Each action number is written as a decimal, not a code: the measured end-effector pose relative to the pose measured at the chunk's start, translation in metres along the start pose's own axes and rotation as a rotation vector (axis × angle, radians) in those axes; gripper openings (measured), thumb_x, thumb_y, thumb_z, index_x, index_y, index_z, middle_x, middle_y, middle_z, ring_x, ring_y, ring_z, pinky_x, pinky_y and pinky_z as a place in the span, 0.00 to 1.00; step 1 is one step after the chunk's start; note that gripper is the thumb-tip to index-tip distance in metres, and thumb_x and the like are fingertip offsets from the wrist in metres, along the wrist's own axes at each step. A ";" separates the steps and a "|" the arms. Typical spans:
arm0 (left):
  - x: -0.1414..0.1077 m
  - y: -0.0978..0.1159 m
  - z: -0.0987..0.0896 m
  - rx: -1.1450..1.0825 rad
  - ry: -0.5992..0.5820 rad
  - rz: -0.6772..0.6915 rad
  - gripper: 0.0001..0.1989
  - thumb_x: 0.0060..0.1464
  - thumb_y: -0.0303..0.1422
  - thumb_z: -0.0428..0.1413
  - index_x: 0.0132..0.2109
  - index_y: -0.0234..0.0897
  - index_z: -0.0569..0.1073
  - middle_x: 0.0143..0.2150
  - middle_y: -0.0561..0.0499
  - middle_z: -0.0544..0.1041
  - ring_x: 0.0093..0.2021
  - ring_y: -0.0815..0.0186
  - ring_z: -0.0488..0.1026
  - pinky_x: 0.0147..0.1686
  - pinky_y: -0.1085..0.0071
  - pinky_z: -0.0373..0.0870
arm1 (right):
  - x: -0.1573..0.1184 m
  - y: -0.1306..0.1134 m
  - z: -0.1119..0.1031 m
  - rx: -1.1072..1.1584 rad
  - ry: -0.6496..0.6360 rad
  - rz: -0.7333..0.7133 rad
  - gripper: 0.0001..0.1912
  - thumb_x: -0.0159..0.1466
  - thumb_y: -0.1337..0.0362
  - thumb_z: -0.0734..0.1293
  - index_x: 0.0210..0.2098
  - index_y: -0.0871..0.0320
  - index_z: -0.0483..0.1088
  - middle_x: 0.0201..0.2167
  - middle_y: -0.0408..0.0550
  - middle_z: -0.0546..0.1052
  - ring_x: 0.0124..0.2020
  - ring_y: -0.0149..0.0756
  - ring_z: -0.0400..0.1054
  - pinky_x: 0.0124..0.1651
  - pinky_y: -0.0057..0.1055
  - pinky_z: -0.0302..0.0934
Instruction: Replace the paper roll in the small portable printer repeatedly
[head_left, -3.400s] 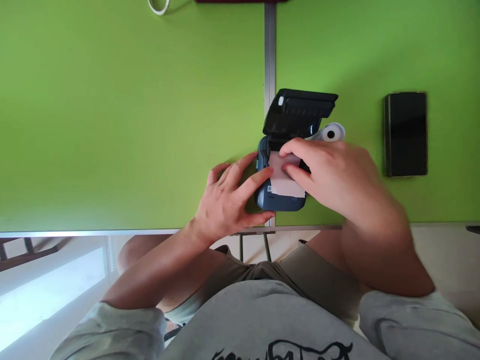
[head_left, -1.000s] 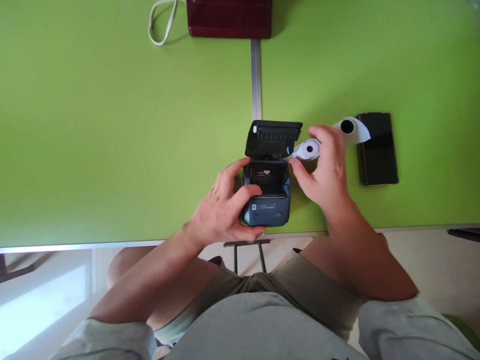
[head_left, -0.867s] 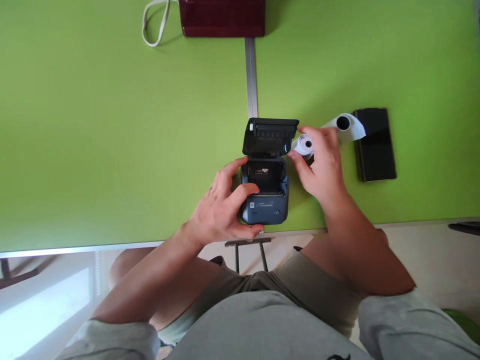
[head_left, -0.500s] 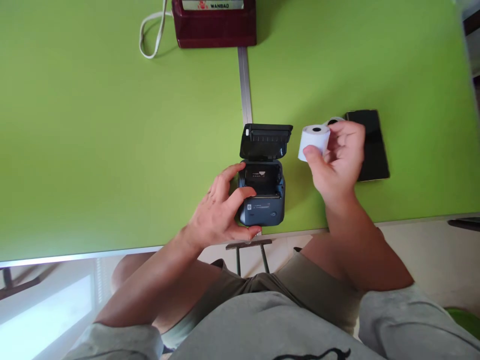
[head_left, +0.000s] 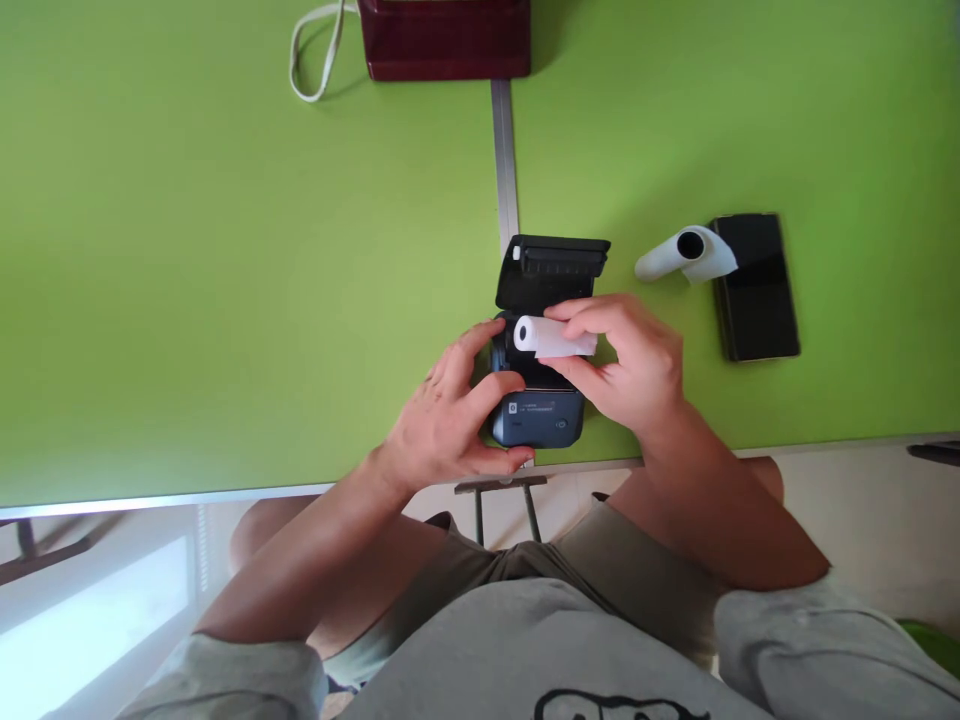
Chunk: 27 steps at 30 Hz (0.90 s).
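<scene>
A small dark blue-grey printer (head_left: 541,420) stands near the table's front edge, its black lid (head_left: 555,272) raised at the back. My left hand (head_left: 454,415) grips the printer's left side, fingers at its rear corner, front and inner edge. Between the thumb and fingers of my right hand (head_left: 619,355) is a white paper roll (head_left: 551,338), lying sideways over the printer's open compartment. The roll's dark core hole faces left. Part of the compartment is hidden under the roll and my fingers.
Right of the printer, a second white roll (head_left: 664,257) lies with its loose end over a black phone-like object (head_left: 759,290). A dark red box (head_left: 450,40) with a white cord (head_left: 327,60) sits at the back of the green table (head_left: 225,250).
My right hand has moved left with the paper roll, from beside the printer to over its compartment, and the roll has turned from upright to sideways. The second roll is now uncovered.
</scene>
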<state>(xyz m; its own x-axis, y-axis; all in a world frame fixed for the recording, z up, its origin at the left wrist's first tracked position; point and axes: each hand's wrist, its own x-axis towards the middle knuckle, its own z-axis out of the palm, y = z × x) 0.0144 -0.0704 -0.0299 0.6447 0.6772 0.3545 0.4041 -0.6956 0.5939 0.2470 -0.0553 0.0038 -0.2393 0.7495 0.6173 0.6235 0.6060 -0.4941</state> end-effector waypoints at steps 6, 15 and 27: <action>0.000 0.001 0.000 -0.002 -0.010 -0.012 0.30 0.57 0.55 0.62 0.58 0.44 0.65 0.72 0.32 0.56 0.69 0.40 0.65 0.58 0.43 0.76 | 0.001 0.003 -0.001 0.012 -0.059 0.014 0.10 0.64 0.66 0.75 0.38 0.51 0.69 0.41 0.44 0.86 0.39 0.39 0.82 0.42 0.39 0.75; 0.001 0.001 -0.001 0.010 -0.007 0.002 0.32 0.58 0.57 0.61 0.60 0.43 0.64 0.72 0.30 0.58 0.70 0.41 0.66 0.58 0.43 0.76 | 0.000 0.006 0.002 0.075 -0.036 0.022 0.09 0.65 0.70 0.70 0.32 0.50 0.71 0.31 0.39 0.82 0.33 0.35 0.78 0.40 0.38 0.73; 0.001 0.000 -0.002 -0.017 -0.023 0.017 0.38 0.58 0.52 0.63 0.69 0.47 0.62 0.74 0.33 0.56 0.73 0.39 0.63 0.62 0.42 0.74 | -0.009 0.004 0.001 0.238 -0.081 -0.110 0.04 0.61 0.61 0.76 0.33 0.48 0.76 0.25 0.38 0.79 0.37 0.38 0.73 0.39 0.39 0.69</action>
<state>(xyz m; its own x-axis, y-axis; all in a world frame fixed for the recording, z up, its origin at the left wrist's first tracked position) 0.0134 -0.0689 -0.0279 0.6662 0.6593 0.3486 0.3819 -0.7030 0.5999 0.2510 -0.0600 -0.0041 -0.3608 0.6885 0.6291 0.4005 0.7235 -0.5622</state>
